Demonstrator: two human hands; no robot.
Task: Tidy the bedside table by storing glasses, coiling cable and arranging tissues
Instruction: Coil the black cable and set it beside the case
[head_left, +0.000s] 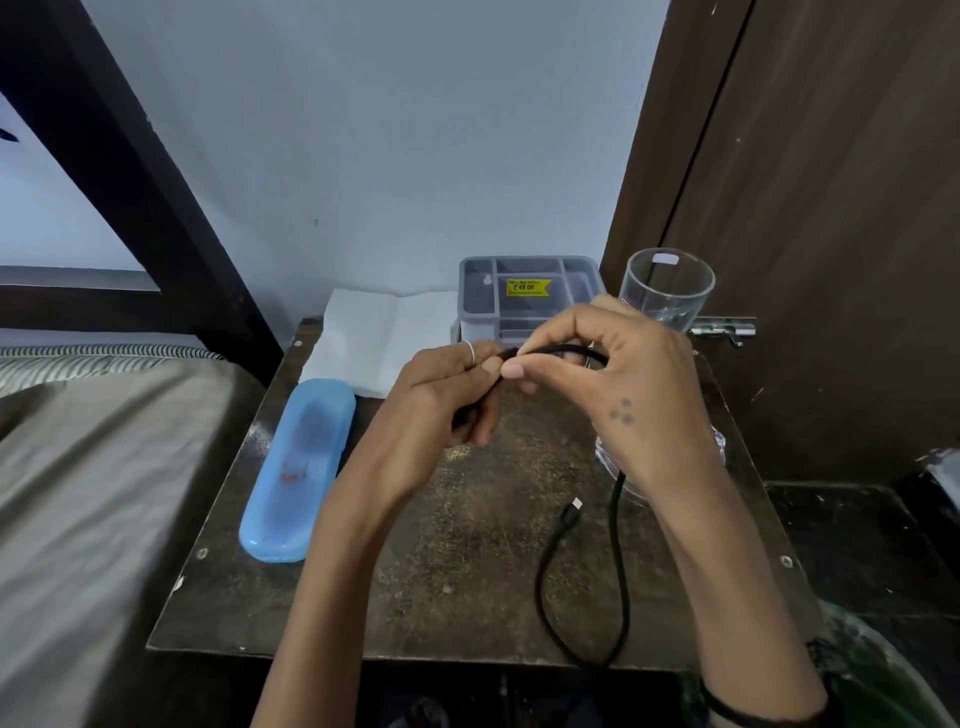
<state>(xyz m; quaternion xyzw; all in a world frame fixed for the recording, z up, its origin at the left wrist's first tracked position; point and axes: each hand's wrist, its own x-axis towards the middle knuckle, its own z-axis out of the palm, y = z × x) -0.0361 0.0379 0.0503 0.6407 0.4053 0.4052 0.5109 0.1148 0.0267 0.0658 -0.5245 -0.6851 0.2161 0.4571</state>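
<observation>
Over the middle of the dark bedside table (457, 561), both hands hold a black cable (621, 561). My left hand (447, 395) grips one end of it in curled fingers. My right hand (623, 374) pinches the cable just beside that, between thumb and forefinger. From under my right hand the cable hangs down, loops over the table's front edge and comes back up to a free plug (573, 508) lying on the table. A closed blue glasses case (298, 467) lies on the left side. White tissues (374, 338) lie flat at the back left.
A grey compartment tray (530, 312) with a yellow price sticker stands at the back. A clear drinking glass (667, 288) stands at the back right, and another clear glass object (717, 441) shows behind my right wrist. A bed (104, 467) borders the left, a dark door the right.
</observation>
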